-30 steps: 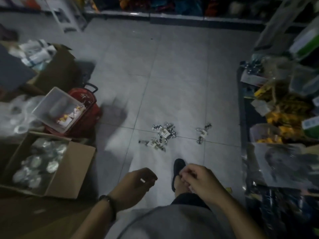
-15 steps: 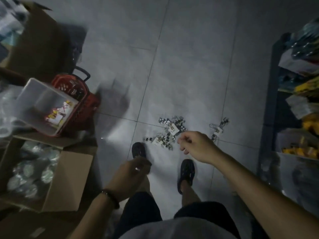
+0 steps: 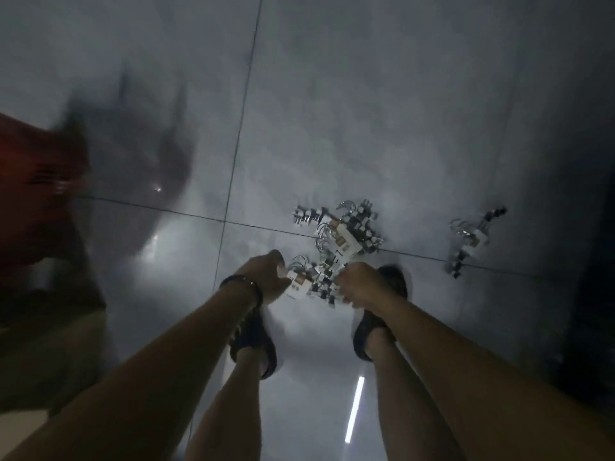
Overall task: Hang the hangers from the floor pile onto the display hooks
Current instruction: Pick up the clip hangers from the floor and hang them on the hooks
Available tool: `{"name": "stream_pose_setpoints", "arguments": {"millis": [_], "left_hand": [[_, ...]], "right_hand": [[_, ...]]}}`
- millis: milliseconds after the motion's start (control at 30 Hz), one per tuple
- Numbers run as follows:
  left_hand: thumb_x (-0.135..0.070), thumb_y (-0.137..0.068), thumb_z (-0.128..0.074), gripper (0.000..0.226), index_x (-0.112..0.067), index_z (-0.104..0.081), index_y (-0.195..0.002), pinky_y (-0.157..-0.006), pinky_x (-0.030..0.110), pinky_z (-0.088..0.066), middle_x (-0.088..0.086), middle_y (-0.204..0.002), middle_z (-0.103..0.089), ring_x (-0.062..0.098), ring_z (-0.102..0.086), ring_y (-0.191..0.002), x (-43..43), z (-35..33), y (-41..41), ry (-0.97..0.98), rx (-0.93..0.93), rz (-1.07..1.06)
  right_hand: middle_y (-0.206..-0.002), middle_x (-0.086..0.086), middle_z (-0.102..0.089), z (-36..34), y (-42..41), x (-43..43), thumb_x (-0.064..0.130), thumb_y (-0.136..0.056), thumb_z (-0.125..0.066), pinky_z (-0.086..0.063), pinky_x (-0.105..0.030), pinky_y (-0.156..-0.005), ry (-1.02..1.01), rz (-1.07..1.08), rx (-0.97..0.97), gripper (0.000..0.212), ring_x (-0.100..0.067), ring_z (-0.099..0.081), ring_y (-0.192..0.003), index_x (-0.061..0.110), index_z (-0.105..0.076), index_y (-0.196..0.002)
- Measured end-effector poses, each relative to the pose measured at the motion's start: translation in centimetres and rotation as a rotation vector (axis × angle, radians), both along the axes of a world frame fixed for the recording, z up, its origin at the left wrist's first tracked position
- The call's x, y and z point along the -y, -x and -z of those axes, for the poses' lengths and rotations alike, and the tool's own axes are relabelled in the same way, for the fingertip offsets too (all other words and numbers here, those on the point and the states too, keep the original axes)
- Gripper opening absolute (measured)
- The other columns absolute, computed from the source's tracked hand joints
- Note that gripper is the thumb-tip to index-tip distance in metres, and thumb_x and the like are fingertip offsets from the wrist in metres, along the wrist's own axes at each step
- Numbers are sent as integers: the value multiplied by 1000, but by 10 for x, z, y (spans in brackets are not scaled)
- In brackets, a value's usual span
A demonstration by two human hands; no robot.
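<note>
— While you look straight down in the head view, can you read anything on the hangers?

— No. The pale card tags (image 3: 341,241) on the bundles carry dark marks and a tan patch, but blur and dim light leave no writing you could read.

— Where are the hangers, then?

— Your main hanger pile (image 3: 336,237) lies on the grey tiled floor (image 3: 366,111), just right of where two grout lines cross and just beyond your feet. It runs roughly from far right toward near left, ending between your hands. A smaller separate bundle (image 3: 472,241) lies well apart to the right, its long axis running from far right to near left across a grout line.

— How do they look?

— Small, shiny, metallic pieces with clips and curved wire hooks, tied in bunches with card tags; the hooks of the main pile mostly curl toward the left.

— And your hands?

— Your left hand (image 3: 266,277), with a dark band (image 3: 246,287) on the wrist, is at the near left end of the pile, fingers curled around a tagged bunch (image 3: 299,284). Your right hand (image 3: 359,284) is at the near right end, fingers bent in a loose fist touching the clips; whether it grips them I cannot tell.

— Anything else?

— Your dark sandals (image 3: 256,341) stand near the pile, and a blurred red object (image 3: 36,194) sits at the left edge.
</note>
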State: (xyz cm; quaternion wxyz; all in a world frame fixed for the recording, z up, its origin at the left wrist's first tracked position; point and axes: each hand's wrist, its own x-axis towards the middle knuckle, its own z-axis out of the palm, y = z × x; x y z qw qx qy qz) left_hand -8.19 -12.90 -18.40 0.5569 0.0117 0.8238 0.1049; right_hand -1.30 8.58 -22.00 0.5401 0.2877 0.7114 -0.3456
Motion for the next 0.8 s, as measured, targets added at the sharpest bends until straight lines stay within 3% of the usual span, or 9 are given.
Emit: {"name": "stream_pose_setpoints", "arguments": {"millis": [67,133,267,367,433,500,600,700,800], "left_hand": [[-49,-93,-69,61,-19,-50,-142,-103,47,-50,13,-139,-61,36,-57,-126,-1,73,-2,141,74,39],[-48,-90,-69,66,-20,-47,-146,-108,52,-46,13,-145,-54,38,-50,-134,0,130,-14,228,78,139],[-56,-86,-73,74,-22,-45,-145,-108,52,-43,10,-140,-58,35,-54,-130,-2,200,-45,219,41,200],[-78,-78,-68,83,-24,-47,-138,-105,50,-43,5,-124,-70,31,-63,-116,3,224,-68,260,-9,210],[-86,-74,-65,82,-25,-55,-129,-101,46,-49,0,-114,-73,26,-67,-105,10,231,-77,242,55,157],[-90,-73,-61,75,-24,-68,-108,-85,39,-56,-3,-98,-72,19,-67,-91,17,230,-79,196,169,135],[-86,-83,-55,67,-21,-72,-85,-60,27,-42,-5,-76,-65,12,-60,-72,26,215,-76,146,240,143],[-73,-86,-66,55,-21,-79,-98,-72,29,-52,-7,-84,-67,13,-62,-79,40,191,-67,116,222,-27],[-69,-79,-77,53,-21,-82,-99,-85,34,-57,-4,-89,-72,14,-64,-84,53,167,-64,79,225,-145]], "right_hand": [[-98,-15,-74,73,5,-3,27,-95,-68,-62,-42,-84,-86,57,32,23,-30,-71,-88,4,-66,-94],[-106,-13,-68,123,7,-1,23,-95,-70,-62,-42,-87,-223,191,-10,23,-29,-68,-95,8,-58,-107],[-126,-15,-67,195,-4,7,33,-84,-82,-64,-42,-87,-329,496,35,86,-30,-68,-113,-2,-41,-151],[-115,-8,-68,237,-19,15,55,-67,-90,-57,-28,-62,-240,768,148,99,-24,-68,-108,7,-53,-145],[-126,-8,-69,246,-24,21,62,-52,-91,-58,-31,-69,-203,924,186,107,-27,-69,-113,12,-58,-141],[-111,-6,-75,241,-26,26,49,-64,-92,-61,-29,-65,-215,949,139,78,-25,-76,-96,13,-67,-127],[-100,-5,-80,214,-28,27,30,-84,-80,-59,-28,-55,-248,834,-27,30,-20,-78,-85,12,-75,-108],[-103,2,-79,175,-25,25,20,-90,-74,-62,-26,-62,-275,772,-313,25,-9,-76,-84,13,-75,-114],[-93,2,-77,130,-23,18,12,-95,-72,-55,-18,-54,-216,867,-382,18,0,-73,-67,6,-75,-111]]}}
